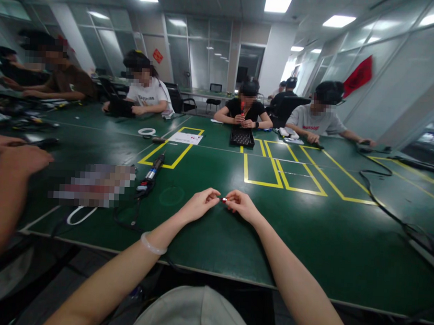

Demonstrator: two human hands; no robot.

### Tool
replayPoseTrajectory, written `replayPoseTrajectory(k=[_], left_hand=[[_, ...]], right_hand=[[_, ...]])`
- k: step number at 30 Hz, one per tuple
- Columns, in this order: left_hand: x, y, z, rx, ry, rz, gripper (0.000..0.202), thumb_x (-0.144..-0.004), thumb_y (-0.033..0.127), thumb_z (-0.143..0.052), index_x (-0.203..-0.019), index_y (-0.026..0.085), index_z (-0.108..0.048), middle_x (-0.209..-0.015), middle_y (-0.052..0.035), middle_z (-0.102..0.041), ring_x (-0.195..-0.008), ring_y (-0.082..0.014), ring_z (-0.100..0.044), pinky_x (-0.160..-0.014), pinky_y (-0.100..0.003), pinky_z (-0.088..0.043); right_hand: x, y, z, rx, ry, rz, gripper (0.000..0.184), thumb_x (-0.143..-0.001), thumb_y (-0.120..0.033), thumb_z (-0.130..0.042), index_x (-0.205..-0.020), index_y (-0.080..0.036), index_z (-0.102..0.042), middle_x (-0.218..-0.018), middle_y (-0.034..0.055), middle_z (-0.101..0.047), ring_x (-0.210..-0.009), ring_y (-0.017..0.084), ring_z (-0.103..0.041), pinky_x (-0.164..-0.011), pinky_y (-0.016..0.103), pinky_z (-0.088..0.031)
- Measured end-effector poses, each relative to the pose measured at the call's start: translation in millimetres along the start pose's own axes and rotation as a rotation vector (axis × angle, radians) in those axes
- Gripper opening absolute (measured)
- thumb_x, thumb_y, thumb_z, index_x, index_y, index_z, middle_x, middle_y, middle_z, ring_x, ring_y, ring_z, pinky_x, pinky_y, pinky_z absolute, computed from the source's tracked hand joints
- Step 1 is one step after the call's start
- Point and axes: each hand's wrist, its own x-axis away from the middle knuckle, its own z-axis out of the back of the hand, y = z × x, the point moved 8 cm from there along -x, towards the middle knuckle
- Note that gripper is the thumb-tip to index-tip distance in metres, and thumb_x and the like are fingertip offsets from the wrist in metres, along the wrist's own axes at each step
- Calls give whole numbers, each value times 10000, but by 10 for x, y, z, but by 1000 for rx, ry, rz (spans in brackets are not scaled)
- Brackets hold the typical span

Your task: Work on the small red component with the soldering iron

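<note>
Between my two hands, just above the green table [213, 248], is a small red-and-white piece [224, 200], too tiny to name. My left hand [201, 204] has its thumb and fingers pinched at the left end of the piece. From the other side, my right hand [243, 206] pinches its right end, the fingers curled. My fingertips hide part of the piece. Left of my hands lies an electric screwdriver [151, 174] with a dark cable.
Yellow tape rectangles [262, 184] mark the table. A paper sheet [185, 138] and a white coil [147, 131] lie farther back. A black tray [241, 137] stands before a seated person across the table. Another person's arm [11, 182] reaches in at left. Cables run along the right side.
</note>
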Motion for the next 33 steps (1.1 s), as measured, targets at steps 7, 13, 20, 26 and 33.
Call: replayPoseTrajectory(k=[7, 13, 20, 26, 33], left_hand=[[501, -44, 648, -455, 143, 32, 373, -910, 468, -382, -1053, 230, -631, -1091, -43, -638, -1005, -205, -594, -885, -311, -450], [968, -432, 1604, -921, 359, 301, 422, -912, 458, -320, -1087, 194, -599, -1138, -93, -625, -1054, -264, -566, -907, -355, -429], [1156, -874, 1874, -1083, 164, 670, 577, -898, 589, -206, -858, 188, -619, -891, -116, -693, -841, -309, -627, -716, -402, -475], [920, -1021, 1581, -978, 23, 598, 587, -891, 566, -223, -958, 183, -663, -969, -162, -701, -934, -341, -651, -727, -397, -486], [399, -845, 1188, -948, -39, 478, 537, -910, 526, -237, -972, 202, -661, -998, -142, -700, -905, -289, -663, -765, -381, -492]], right_hand=[[16, -14, -12, 1, -3, -12, 292, -742, -370, -688, -900, -159, -562, -724, 3, -610, -574, 98, -557, -483, 203, -433], [14, -2, -13, 3, -11, -21, 285, -749, -366, -680, -903, -163, -553, -718, 1, -605, -577, 101, -564, -480, 201, -428], [16, -2, -8, -4, -19, -26, 298, -744, -381, -685, -902, -162, -557, -740, 7, -616, -582, 98, -565, -492, 202, -427], [30, -21, -25, -4, -24, -30, 308, -742, -387, -686, -901, -159, -556, -713, -4, -601, -577, 96, -559, -488, 197, -415], [25, -21, -23, -4, -17, -36, 327, -736, -408, -696, -900, -159, -563, -717, 1, -612, -569, 99, -564, -491, 204, -421]])
